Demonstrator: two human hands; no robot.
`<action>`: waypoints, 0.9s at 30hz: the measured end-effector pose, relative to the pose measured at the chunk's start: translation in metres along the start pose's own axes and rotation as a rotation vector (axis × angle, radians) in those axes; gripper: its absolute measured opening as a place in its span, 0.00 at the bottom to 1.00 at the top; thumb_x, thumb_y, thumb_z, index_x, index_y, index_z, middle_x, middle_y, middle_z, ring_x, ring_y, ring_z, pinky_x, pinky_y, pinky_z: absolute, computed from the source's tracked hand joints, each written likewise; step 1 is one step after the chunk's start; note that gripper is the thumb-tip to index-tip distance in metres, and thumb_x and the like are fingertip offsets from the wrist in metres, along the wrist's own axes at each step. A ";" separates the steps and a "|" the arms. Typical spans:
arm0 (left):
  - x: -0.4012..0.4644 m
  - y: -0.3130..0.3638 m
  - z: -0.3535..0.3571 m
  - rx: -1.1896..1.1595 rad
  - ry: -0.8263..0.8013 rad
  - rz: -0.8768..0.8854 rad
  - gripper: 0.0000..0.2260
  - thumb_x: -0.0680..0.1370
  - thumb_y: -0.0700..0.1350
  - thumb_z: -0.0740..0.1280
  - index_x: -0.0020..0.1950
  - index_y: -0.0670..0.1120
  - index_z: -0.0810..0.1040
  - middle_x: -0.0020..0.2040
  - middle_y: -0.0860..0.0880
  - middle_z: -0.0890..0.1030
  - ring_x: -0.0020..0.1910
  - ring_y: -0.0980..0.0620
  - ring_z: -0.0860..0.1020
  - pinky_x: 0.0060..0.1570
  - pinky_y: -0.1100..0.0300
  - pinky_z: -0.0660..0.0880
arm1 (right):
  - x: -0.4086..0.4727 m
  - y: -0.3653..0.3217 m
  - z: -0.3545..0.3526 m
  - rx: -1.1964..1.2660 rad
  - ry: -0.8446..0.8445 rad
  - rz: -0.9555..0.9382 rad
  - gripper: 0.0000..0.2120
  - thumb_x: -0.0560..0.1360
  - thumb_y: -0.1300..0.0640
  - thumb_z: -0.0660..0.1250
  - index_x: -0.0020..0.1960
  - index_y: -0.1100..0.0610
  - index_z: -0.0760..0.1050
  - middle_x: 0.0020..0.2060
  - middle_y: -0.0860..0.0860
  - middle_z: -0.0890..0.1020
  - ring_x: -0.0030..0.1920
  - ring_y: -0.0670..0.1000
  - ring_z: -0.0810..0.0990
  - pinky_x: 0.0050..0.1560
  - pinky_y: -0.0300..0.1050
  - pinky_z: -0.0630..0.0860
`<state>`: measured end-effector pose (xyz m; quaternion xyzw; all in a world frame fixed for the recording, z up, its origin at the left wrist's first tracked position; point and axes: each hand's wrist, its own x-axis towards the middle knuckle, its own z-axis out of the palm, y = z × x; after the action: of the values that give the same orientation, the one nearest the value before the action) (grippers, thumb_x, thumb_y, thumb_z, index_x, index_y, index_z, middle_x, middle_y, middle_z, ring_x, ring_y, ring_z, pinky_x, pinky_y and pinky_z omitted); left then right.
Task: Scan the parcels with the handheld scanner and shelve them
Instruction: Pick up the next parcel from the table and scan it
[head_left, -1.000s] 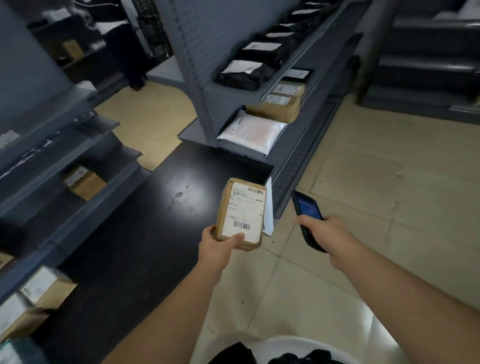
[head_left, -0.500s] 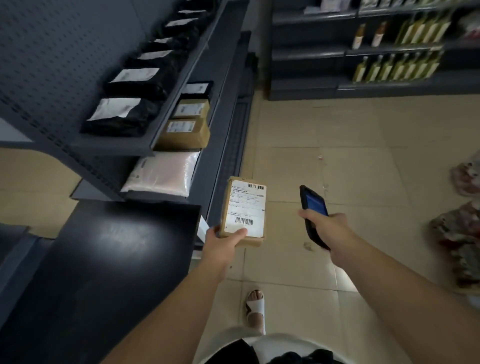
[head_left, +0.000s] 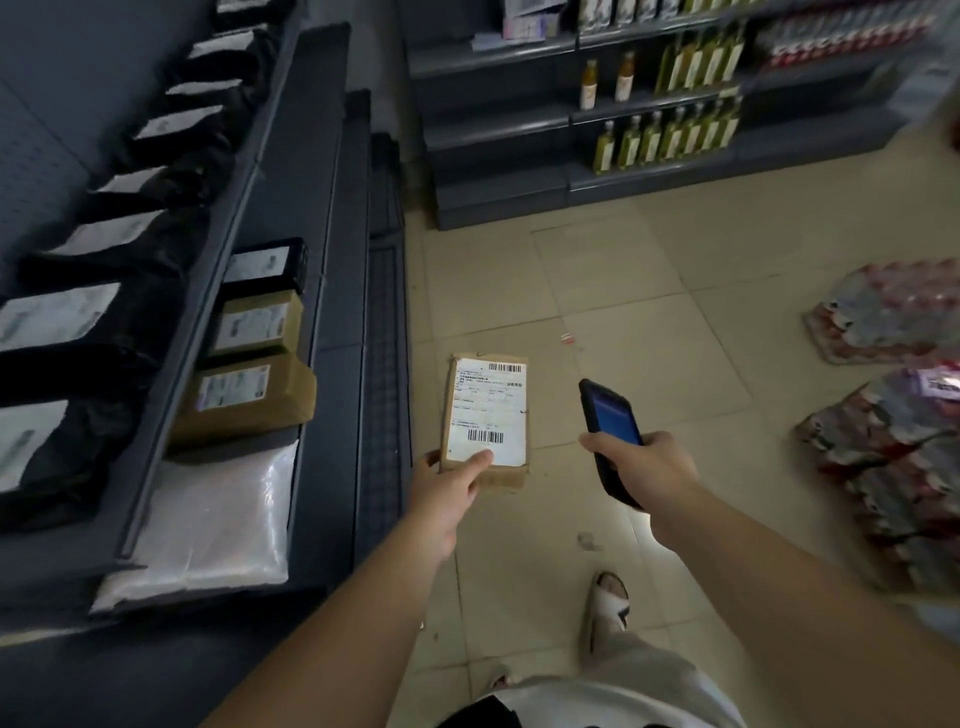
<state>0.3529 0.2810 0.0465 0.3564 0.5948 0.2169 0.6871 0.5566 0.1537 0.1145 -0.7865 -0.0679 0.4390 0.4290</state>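
My left hand (head_left: 445, 486) grips the near end of a small brown cardboard parcel (head_left: 487, 415), thumb on its white barcode label, which faces up. A black handheld scanner (head_left: 609, 426) with a lit blue screen is gripped by my right hand (head_left: 641, 465) just right of the parcel, screen tilted toward me. Both are held over the tiled floor beside a grey shelf unit (head_left: 332, 218) on the left. That unit carries brown boxes (head_left: 249, 395), a white padded mailer (head_left: 208, 525) and several black bagged parcels (head_left: 78, 364) with white labels.
A second shelf unit (head_left: 571, 124) with bottles stands at the back across the aisle. Shrink-wrapped packs (head_left: 893, 452) lie on the floor at the right. My sandalled foot (head_left: 608, 597) is on the tiles below my hands.
The view has swung right and along the aisle; the black table has left the frame and the grey shelf now lies close on the left. Both hands keep the same hold on parcel and scanner.
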 end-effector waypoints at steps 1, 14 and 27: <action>0.014 0.010 0.011 0.003 0.004 -0.002 0.32 0.73 0.42 0.81 0.72 0.44 0.70 0.63 0.47 0.82 0.59 0.51 0.83 0.69 0.51 0.77 | 0.017 -0.009 -0.002 0.006 -0.001 0.001 0.26 0.69 0.46 0.81 0.54 0.63 0.78 0.37 0.53 0.77 0.34 0.53 0.77 0.34 0.44 0.73; 0.138 0.145 0.138 -0.103 0.129 0.040 0.22 0.75 0.43 0.80 0.62 0.48 0.72 0.60 0.50 0.81 0.58 0.52 0.82 0.57 0.61 0.79 | 0.212 -0.183 -0.027 -0.040 -0.134 -0.016 0.28 0.66 0.45 0.81 0.56 0.61 0.76 0.40 0.53 0.77 0.37 0.53 0.76 0.35 0.46 0.71; 0.307 0.297 0.138 -0.191 0.170 0.031 0.31 0.73 0.45 0.81 0.72 0.45 0.71 0.64 0.47 0.79 0.58 0.51 0.81 0.67 0.55 0.78 | 0.354 -0.351 0.072 -0.101 -0.182 -0.095 0.27 0.69 0.46 0.81 0.57 0.61 0.76 0.44 0.56 0.81 0.41 0.53 0.80 0.38 0.44 0.75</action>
<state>0.5855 0.6643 0.0697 0.2788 0.6221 0.3123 0.6616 0.8120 0.5874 0.1307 -0.7600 -0.1660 0.4838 0.4011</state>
